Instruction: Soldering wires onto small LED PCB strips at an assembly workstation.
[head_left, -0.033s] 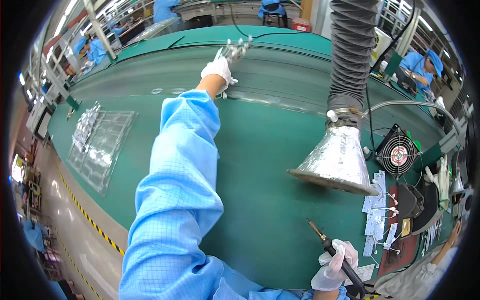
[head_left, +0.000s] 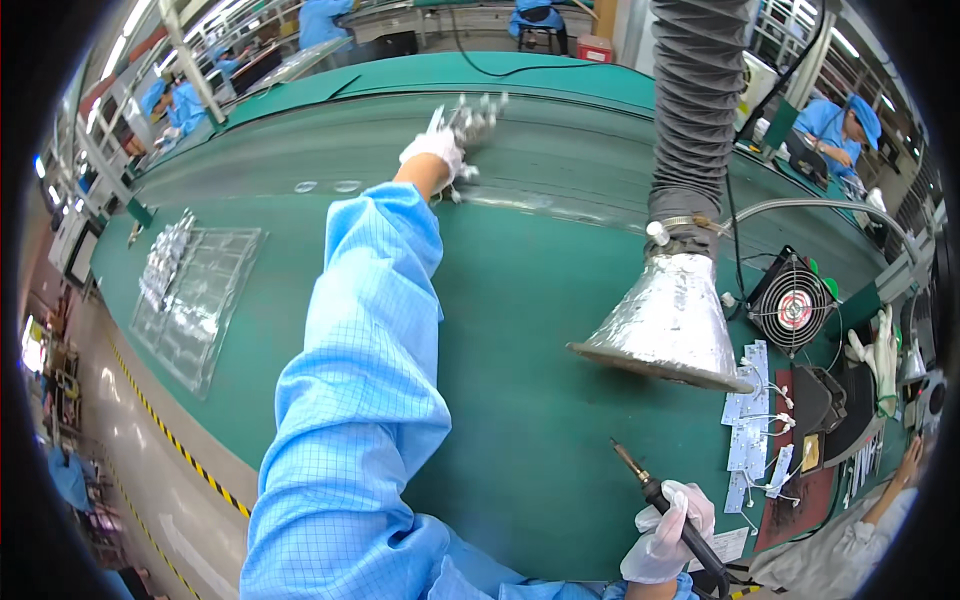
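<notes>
As the left hand (head_left: 434, 155) grasps a blurred cluster of silvery-white parts (head_left: 472, 122), now slightly lower over the conveyor belt (head_left: 580, 150), the right hand (head_left: 672, 532) grips a soldering iron (head_left: 655, 493) above the worktop (head_left: 520, 400), leaving both occupied.

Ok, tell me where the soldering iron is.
In the head view, the soldering iron is at lower right, gripped in the gloved right hand, its tip left of the circuit boards and lower in frame than the foil-covered hood.

Sleeve (head_left: 365, 350) blue (fine grid); tabletop (head_left: 530, 400) green; bundle (head_left: 474, 122) seemingly silvery.
</notes>
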